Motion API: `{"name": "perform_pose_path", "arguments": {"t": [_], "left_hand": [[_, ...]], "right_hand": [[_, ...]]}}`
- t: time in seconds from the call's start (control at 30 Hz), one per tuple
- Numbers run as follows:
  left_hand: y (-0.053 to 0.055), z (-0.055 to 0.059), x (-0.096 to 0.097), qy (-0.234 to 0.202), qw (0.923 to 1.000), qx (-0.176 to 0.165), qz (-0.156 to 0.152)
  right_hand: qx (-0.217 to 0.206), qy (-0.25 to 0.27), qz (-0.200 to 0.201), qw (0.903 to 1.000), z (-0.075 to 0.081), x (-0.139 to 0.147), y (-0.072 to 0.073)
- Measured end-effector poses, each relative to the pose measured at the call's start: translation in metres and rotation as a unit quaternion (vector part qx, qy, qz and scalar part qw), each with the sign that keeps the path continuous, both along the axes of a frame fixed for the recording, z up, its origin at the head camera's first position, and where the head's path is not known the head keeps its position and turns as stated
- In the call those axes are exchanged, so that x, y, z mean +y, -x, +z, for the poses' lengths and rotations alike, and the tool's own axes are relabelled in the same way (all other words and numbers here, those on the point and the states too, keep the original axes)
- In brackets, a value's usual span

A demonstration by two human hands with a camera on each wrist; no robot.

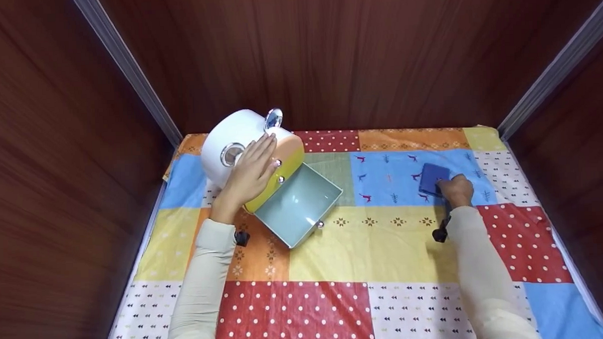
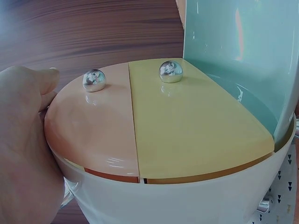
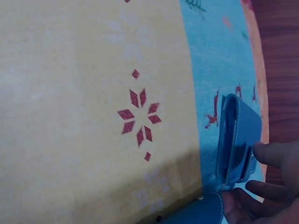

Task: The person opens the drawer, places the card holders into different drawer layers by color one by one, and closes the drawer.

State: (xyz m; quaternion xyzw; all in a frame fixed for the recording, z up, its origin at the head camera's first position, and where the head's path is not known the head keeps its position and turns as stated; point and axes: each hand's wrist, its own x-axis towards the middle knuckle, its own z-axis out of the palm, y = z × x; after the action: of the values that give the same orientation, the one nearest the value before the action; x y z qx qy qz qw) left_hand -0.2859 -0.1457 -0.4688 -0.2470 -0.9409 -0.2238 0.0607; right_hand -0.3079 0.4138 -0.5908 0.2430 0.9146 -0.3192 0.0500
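My left hand lies with straight fingers on a white rounded drawer box, over its top by the orange drawer. In the left wrist view the orange drawer and the yellow drawer sit closed, each with a silver ball knob. A pale green drawer is swung out toward the front right. My right hand pinches the near right corner of a dark blue wallet on the cloth, thumb on its upper face in the right wrist view. Below the fingers shows a blue piece with a stitched edge.
A patchwork cloth covers the table. Brown wood-look panels stand behind and on both sides, with metal strips at the corners. A silver oval piece sticks up from the box's back; a silver ring is on its side.
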Motion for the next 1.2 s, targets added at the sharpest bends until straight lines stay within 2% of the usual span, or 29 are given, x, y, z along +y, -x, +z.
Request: {"name": "perform_pose_path", "arguments": {"t": [0.4, 0.93, 1.2], "left_hand": [[0.0, -0.001, 0.0, -0.005, 1.0, 0.0, 0.001], [0.001, -0.001, 0.0, -0.005, 1.0, -0.003, 0.005], [0.0, -0.001, 0.0, -0.011, 0.9999, -0.004, 0.003]], "right_hand": [[0.008, 0.022, -0.03, 0.9993, -0.008, -0.009, -0.002], [0.017, 0.043, -0.045, 0.9979, -0.005, -0.013, -0.002], [0.024, 0.1, -0.059, 0.993, -0.004, -0.011, -0.001]]}}
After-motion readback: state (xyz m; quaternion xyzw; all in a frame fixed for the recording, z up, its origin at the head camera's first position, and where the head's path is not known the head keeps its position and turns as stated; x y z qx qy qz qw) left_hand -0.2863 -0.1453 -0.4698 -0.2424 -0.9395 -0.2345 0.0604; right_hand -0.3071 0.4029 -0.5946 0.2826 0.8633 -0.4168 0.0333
